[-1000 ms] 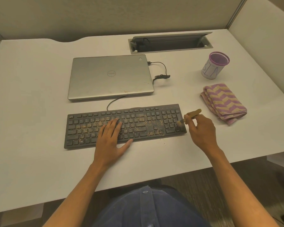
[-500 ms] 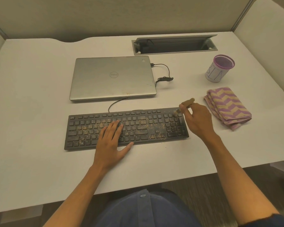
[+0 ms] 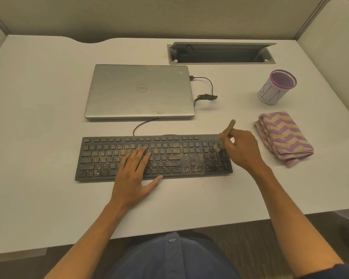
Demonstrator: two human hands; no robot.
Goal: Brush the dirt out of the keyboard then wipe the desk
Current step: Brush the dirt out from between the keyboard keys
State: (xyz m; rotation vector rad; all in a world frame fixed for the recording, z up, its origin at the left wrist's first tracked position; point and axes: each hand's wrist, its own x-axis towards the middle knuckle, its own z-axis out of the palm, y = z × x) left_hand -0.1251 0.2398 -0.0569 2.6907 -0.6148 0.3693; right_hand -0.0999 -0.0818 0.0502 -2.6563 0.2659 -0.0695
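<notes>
The right hand pinched a small brush in curled fingers, its bristles (blurred) down on the number pad at the right end of the black keyboard. The left hand lay flat on the middle keys, fingers straight. Tan crumbs speckled the keys left of the brush. The folded cloth sat on the desk just right of the brush hand. The key legends were unreadable.

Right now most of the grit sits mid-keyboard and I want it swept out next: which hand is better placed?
Right. The right hand grips the brush, bristles over the number pad of the keyboard. The left hand lies flat on the keys, steadying it.
</notes>
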